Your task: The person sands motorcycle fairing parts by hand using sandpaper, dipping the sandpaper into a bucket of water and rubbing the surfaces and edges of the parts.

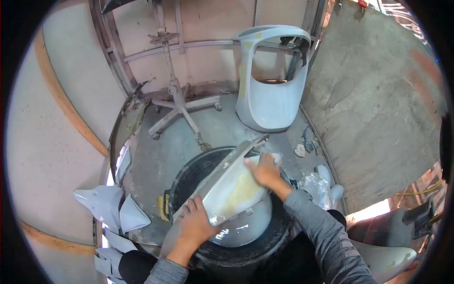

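A wet, pale grey-white body panel (pixel 239 189) with a yellowish patch on its face is tilted across the mouth of a black tub (pixel 208 258). Cloudy, whitish water (pixel 255 222) lies in the tub below it. My left hand (pixel 194 225) grips the panel's lower left end, fingers over its edge. At the upper right end, my right hand (pixel 266 171) is closed on the panel, thumb toward the yellowish patch. Whether anything thin lies under the right fingers is hidden.
Ahead stands a large white shell (pixel 272 106) with an opening, beside a wheeled metal stand (pixel 177 102). Several grey panels (pixel 106 201) lie at left; a clear plastic bag (pixel 316 189) sits at right. A grey board (pixel 373 104) leans at right.
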`<state>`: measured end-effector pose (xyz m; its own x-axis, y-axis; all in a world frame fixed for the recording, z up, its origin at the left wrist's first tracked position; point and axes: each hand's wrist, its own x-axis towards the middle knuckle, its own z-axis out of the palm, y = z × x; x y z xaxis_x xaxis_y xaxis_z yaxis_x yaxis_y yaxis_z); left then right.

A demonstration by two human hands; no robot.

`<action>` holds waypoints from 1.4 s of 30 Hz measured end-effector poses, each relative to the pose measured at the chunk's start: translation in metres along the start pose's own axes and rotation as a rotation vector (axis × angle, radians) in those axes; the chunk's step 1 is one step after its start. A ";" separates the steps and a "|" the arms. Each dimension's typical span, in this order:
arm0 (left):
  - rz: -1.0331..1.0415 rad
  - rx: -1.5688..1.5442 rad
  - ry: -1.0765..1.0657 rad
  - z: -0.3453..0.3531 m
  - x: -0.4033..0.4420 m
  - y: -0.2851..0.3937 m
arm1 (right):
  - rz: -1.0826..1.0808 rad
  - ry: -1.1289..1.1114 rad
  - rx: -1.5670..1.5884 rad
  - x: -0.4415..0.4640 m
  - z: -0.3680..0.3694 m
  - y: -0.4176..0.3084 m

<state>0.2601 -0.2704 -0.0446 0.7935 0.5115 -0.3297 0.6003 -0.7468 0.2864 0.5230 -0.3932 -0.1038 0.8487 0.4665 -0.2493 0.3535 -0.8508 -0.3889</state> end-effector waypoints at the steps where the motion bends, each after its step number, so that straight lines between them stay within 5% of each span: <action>1: -0.034 0.023 -0.016 -0.001 0.000 0.002 | -0.003 0.005 0.005 -0.018 0.003 -0.012; 3: -0.021 0.003 -0.009 -0.001 -0.001 0.002 | -0.362 -0.072 -0.122 -0.067 0.002 -0.043; 5: -0.004 -0.028 0.035 0.003 -0.001 0.000 | -0.362 -0.051 -0.065 -0.043 0.004 -0.022; 7: -0.011 -0.004 0.017 -0.001 -0.004 0.001 | -0.036 0.012 0.070 -0.003 -0.009 -0.009; 9: -0.019 0.009 -0.001 -0.001 -0.002 0.002 | -0.072 0.027 0.072 -0.032 0.005 -0.022; 11: 0.017 0.000 0.042 0.006 -0.002 -0.003 | -0.405 -0.008 -0.088 -0.071 0.017 -0.038; 13: 0.029 -0.020 0.003 0.008 -0.001 -0.005 | -0.424 0.069 -0.049 -0.041 0.011 -0.015; 15: 0.024 -0.023 0.004 0.006 0.000 -0.005 | -0.033 0.172 0.059 -0.010 0.000 -0.002; 19: 0.016 0.006 -0.009 0.007 0.000 -0.004 | -0.381 -0.034 -0.078 -0.071 0.012 -0.034; 23: 0.028 -0.002 -0.002 0.002 -0.002 -0.002 | -0.097 0.084 0.150 -0.020 0.004 0.000; 26: 0.016 -0.006 -0.004 0.004 -0.003 0.000 | -0.504 0.183 -0.110 -0.072 0.028 -0.022; 30: -0.011 0.002 -0.037 -0.002 -0.004 0.002 | -0.107 0.228 0.089 -0.027 -0.001 0.005; 34: -0.032 0.028 -0.031 0.003 -0.004 0.004 | -0.570 0.132 -0.097 -0.077 0.022 -0.014; 38: 0.013 -0.015 -0.017 0.002 -0.003 0.001 | -0.128 0.097 -0.012 -0.021 -0.002 0.010; 42: -0.002 -0.029 -0.005 0.005 -0.002 0.002 | -0.457 -0.032 -0.049 -0.076 0.008 -0.021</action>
<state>0.2594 -0.2750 -0.0482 0.7919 0.5105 -0.3350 0.6044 -0.7333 0.3114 0.4482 -0.4086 -0.0839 0.5889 0.8032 -0.0893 0.7078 -0.5660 -0.4226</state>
